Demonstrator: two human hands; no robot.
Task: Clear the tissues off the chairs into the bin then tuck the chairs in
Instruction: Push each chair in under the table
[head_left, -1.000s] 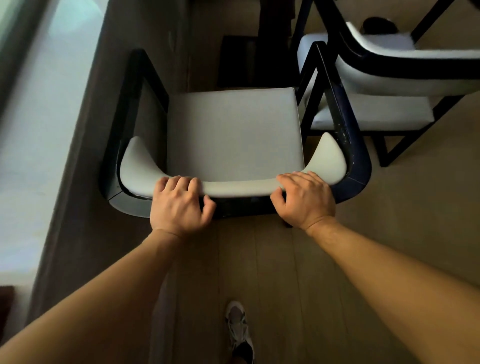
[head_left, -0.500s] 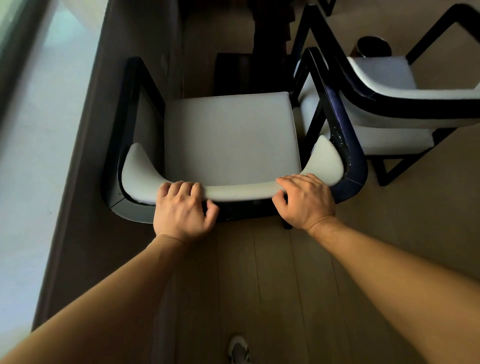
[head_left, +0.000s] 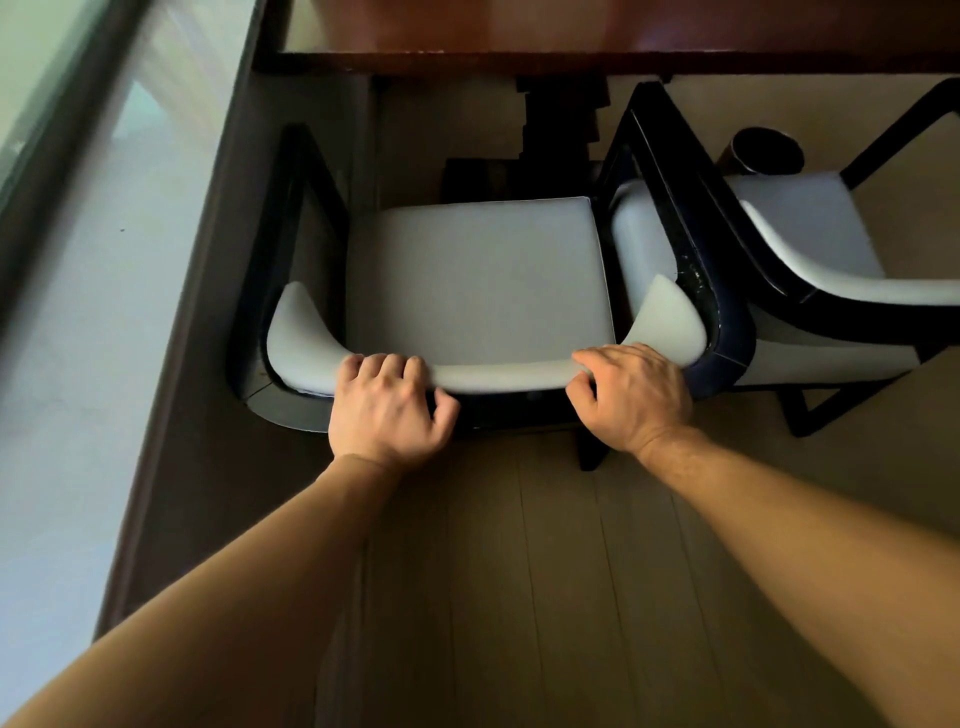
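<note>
Pale grey padding covered the seat and curved backrest of the chair (head_left: 478, 280) the person stood behind, and its dark frame ran round the back and down both sides. It stood facing the reddish-brown table (head_left: 571, 36), with the front edge of the seat still short of the tabletop's near edge and the table's dark base showing on the floor between them. No tissue lay on the seat. The left hand (head_left: 387, 410) gripped the top of the backrest left of centre, four fingers curled over the padded rim and the thumb against the dark rear of the frame. The right hand (head_left: 636, 397) held the same rim towards its right end, fingers hooked over the padding and thumb tucked underneath. Both bare forearms reached in from the bottom corners. Just beside this chair on the right stood a second chair (head_left: 810, 234) of the same make, turned at an angle, its dark arm close against the first chair's right side; whether they touched I could not tell. Beyond that second seat a dark round bin (head_left: 769, 150) stood on the floor. Pale wooden floorboards (head_left: 545, 597) ran under everything, and along the left side a brown ledge bordered a window (head_left: 67, 218).
</note>
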